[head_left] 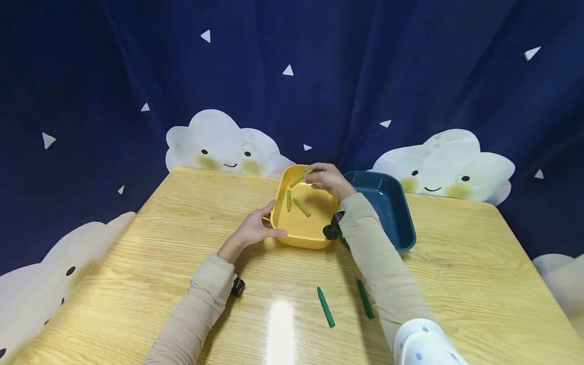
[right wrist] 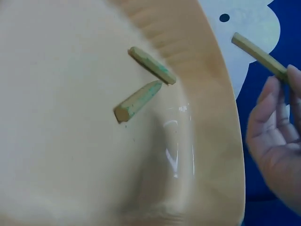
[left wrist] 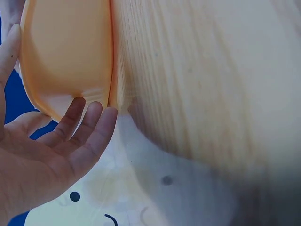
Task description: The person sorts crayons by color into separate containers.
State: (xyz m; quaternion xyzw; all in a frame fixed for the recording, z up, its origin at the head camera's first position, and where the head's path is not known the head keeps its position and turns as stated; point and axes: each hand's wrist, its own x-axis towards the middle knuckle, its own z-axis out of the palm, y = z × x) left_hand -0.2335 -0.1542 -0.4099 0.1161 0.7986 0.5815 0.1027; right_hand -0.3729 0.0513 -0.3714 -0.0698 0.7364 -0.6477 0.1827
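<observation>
The yellow plastic tray [head_left: 303,242] stands on the table, and my left hand [head_left: 255,226] holds it at its near left corner, thumb over the rim. In the left wrist view, fingertips [left wrist: 94,110] press on the outer wall of the tray [left wrist: 70,42]. Above the tray's far side, my right hand [head_left: 329,180] pinches a yellow-green crayon [head_left: 298,180] by one end; the right wrist view shows this crayon [right wrist: 256,54] pointing away from the fingers. Two similar crayons lie inside on the tray floor, one crayon [right wrist: 151,66] almost meeting the other [right wrist: 136,102].
A dark blue tray [head_left: 388,203] stands right of the yellow one, partly behind my right forearm. Toward me on the wooden table [head_left: 159,268] lie two green crayons, one crayon [head_left: 326,307] left of the other [head_left: 365,299]. A navy curtain [head_left: 319,76] hangs behind.
</observation>
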